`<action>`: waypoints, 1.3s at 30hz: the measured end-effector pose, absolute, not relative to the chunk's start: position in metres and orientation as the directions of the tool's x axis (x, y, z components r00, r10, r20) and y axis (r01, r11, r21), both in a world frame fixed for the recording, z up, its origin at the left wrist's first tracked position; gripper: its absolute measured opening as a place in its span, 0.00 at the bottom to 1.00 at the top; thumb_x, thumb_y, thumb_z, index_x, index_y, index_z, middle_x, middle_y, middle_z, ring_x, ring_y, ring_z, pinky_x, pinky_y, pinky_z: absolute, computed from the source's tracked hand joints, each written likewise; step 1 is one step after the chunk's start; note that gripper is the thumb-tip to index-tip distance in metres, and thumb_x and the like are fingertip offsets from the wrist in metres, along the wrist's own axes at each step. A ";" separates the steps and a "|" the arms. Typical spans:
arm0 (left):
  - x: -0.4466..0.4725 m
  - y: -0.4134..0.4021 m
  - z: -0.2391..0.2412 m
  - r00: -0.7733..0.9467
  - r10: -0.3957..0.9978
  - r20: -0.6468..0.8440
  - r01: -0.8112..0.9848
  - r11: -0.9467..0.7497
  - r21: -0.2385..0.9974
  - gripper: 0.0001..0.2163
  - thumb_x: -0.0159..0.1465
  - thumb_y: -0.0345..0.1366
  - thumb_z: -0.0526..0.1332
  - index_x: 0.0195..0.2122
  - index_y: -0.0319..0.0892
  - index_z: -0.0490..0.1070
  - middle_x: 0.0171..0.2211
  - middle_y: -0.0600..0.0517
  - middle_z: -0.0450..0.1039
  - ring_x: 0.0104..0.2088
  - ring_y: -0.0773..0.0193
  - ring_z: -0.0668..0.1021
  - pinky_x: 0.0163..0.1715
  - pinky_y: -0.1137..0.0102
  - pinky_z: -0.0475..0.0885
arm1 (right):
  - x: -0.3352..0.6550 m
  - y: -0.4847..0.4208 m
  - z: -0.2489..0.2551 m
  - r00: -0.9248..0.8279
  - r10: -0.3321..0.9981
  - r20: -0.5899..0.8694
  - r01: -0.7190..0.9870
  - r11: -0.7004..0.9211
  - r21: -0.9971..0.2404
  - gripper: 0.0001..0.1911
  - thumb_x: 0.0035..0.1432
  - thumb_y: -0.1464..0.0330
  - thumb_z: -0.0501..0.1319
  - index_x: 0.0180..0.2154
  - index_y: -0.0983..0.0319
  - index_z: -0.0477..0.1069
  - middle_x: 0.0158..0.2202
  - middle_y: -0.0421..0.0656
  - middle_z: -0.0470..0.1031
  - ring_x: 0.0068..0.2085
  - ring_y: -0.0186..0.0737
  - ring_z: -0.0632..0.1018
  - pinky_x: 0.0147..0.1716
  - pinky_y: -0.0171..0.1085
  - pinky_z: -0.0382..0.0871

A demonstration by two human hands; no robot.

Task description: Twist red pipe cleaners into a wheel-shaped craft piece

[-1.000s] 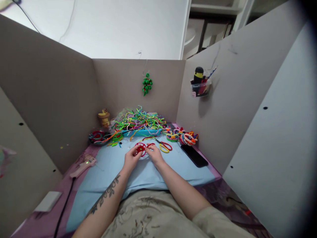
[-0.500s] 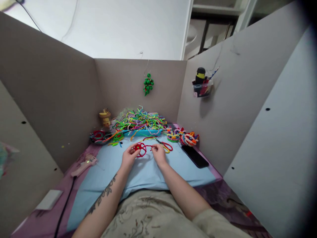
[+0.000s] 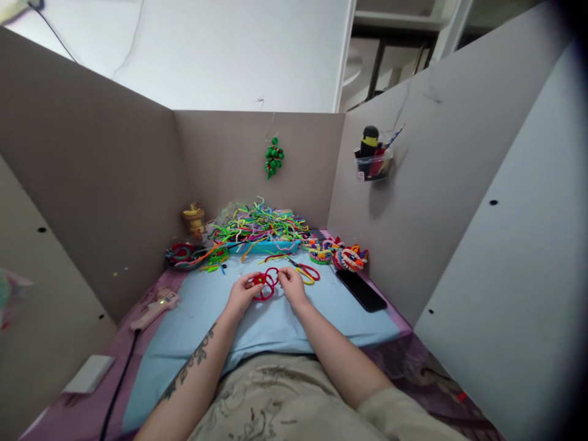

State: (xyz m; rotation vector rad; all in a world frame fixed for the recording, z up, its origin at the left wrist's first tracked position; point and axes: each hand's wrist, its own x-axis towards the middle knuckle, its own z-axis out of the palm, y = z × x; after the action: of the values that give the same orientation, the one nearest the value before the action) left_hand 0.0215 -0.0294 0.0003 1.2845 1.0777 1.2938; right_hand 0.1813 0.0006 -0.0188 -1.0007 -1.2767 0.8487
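Note:
Both my hands meet over the blue mat [image 3: 206, 306] near its far end. My left hand [image 3: 242, 294] pinches a small red wound piece of pipe cleaner [image 3: 261, 282]. From it a red pipe-cleaner loop [image 3: 270, 285] curls toward my right hand [image 3: 290, 285], whose fingers are closed on the loose end. Red-and-yellow-handled scissors [image 3: 305, 272] lie just beyond my right hand.
A heap of coloured pipe cleaners [image 3: 257, 225] fills a blue tray at the back. Finished coiled pieces [image 3: 349, 257] sit at the right, a black phone [image 3: 362, 289] beside them. A pink glue gun [image 3: 154, 308] lies at the left. Grey partition walls enclose three sides.
My right hand had pulled the red strand out to the right, then came back toward my left hand. The loop now curls tightly between the two hands.

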 end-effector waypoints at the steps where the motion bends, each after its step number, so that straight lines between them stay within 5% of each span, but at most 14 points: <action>1: 0.022 -0.030 0.001 0.065 0.990 0.124 -0.062 -0.120 0.991 0.26 0.46 0.38 0.69 0.47 0.36 0.70 0.28 0.48 0.78 0.27 0.64 0.76 0.29 0.71 0.68 | 0.181 0.000 -0.018 0.115 0.926 0.359 0.038 0.357 -0.933 0.08 0.49 0.62 0.56 0.27 0.60 0.66 0.20 0.37 0.66 0.23 0.35 0.66 0.24 0.34 0.61; 13: 0.023 -0.029 -0.001 0.109 0.979 0.175 -0.079 -0.167 0.983 0.26 0.47 0.38 0.69 0.47 0.36 0.70 0.30 0.48 0.78 0.27 0.65 0.76 0.29 0.72 0.68 | 0.170 -0.003 -0.023 -0.075 0.952 0.298 -0.094 0.291 -0.952 0.11 0.46 0.63 0.59 0.33 0.59 0.63 0.20 0.33 0.65 0.20 0.32 0.65 0.21 0.31 0.57; 17: 0.022 -0.026 -0.003 0.054 0.979 0.196 -0.065 -0.192 0.979 0.26 0.47 0.39 0.69 0.47 0.36 0.70 0.30 0.47 0.78 0.29 0.63 0.77 0.30 0.72 0.69 | 0.170 -0.010 -0.016 -0.144 0.912 0.385 -0.122 0.369 -0.921 0.08 0.47 0.65 0.57 0.31 0.59 0.64 0.25 0.36 0.68 0.25 0.33 0.68 0.26 0.32 0.60; 26: 0.022 -0.025 -0.004 -0.013 0.981 0.193 -0.080 -0.193 0.978 0.27 0.47 0.40 0.69 0.47 0.36 0.70 0.29 0.48 0.78 0.28 0.62 0.77 0.29 0.72 0.69 | 0.167 -0.018 -0.015 -0.170 0.822 0.543 0.270 0.569 -0.777 0.04 0.47 0.73 0.58 0.28 0.60 0.68 0.27 0.36 0.63 0.26 0.33 0.65 0.28 0.32 0.58; 39: 0.022 -0.027 -0.001 0.015 0.997 0.081 -0.156 -0.078 0.985 0.29 0.45 0.40 0.70 0.48 0.35 0.69 0.28 0.48 0.78 0.26 0.64 0.77 0.28 0.73 0.68 | 0.166 -0.019 -0.020 -0.270 0.724 0.635 0.508 0.667 -0.544 0.09 0.54 0.76 0.53 0.35 0.59 0.67 0.35 0.41 0.66 0.38 0.39 0.70 0.39 0.36 0.64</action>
State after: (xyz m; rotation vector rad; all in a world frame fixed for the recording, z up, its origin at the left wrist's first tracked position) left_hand 0.0223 -0.0265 -0.0009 1.1599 1.0385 1.3208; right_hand 0.1658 -0.0192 -0.0196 -0.9612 -1.9399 0.2879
